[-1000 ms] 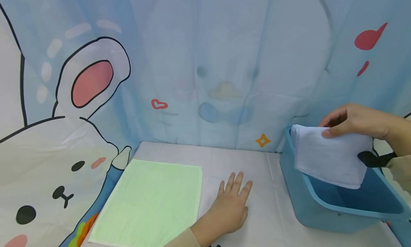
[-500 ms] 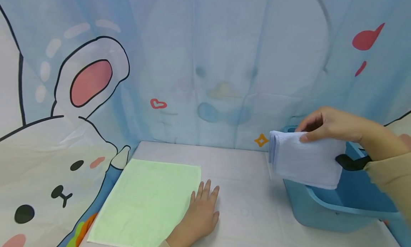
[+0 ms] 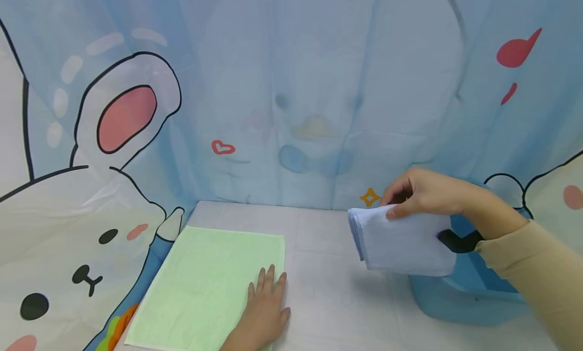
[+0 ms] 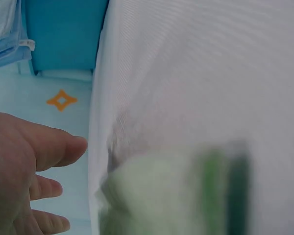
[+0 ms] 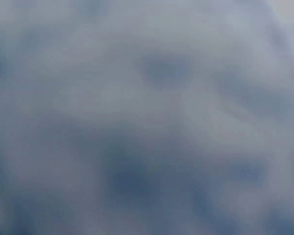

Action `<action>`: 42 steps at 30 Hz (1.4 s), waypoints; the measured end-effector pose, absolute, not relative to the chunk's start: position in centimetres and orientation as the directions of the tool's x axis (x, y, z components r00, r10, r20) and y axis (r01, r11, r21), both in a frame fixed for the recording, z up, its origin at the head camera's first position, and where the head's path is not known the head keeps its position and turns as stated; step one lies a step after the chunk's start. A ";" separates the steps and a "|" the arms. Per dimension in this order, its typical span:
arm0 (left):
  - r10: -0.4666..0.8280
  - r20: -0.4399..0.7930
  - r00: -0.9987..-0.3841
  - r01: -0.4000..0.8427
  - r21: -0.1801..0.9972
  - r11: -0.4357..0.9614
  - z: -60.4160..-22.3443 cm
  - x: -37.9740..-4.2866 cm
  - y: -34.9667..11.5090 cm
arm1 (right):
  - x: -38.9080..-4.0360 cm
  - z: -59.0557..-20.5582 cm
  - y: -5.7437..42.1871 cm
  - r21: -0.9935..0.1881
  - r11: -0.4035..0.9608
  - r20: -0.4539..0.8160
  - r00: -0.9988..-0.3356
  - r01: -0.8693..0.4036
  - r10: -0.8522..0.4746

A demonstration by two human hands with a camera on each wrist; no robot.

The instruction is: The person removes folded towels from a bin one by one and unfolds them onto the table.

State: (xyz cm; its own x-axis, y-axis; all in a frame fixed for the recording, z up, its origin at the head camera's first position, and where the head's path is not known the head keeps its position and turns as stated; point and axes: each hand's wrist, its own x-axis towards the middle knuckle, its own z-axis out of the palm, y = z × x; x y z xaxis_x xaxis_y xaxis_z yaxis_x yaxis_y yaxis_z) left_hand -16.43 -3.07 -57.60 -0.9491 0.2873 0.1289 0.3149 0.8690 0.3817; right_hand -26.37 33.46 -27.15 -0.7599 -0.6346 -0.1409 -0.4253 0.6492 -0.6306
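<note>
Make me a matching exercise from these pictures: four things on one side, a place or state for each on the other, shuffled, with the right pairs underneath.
Things
1. Green cloth
2. Folded pale cloth
3. Blue bin
4. Left hand

Places and states
A. Partly hidden behind the beige sleeve
B. Outstretched at the green cloth's edge
C. Gripped by the right hand
D. Unfolded flat on the white tabletop

Right pairs: 1-D, 2-C, 3-A, 4-B
</note>
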 end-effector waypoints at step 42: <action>0.289 0.078 -0.954 0.300 0.264 0.917 -58.6 -15.5 -5.8 | -22.7 -43.4 21.9 -0.901 0.197 0.042 -0.527 -0.387 -0.849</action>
